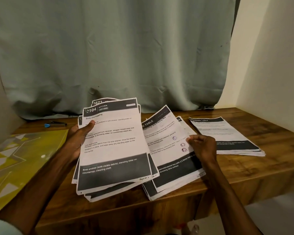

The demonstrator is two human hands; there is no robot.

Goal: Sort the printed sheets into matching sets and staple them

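Note:
My left hand (78, 138) holds a fanned bundle of printed sheets (114, 145) above the wooden table, thumb on the top page headed "KITCHEN, Sink Unclogging". To its right lies a loose pile of "DRESSING TABLE" sheets (168, 146) on the table. My right hand (202, 146) rests on that pile's right edge with fingers curled; whether it pinches the top sheet I cannot tell. A neater stack of dressing-table sheets (226, 134) lies at the far right. A stapler (55, 124) with a blue end sits at the back left.
The wooden table (244, 167) meets a grey-green curtain (126, 56) at the back and a pale wall at the right. A yellow patterned mat (15, 158) covers the left side. The table's front edge runs just below the piles.

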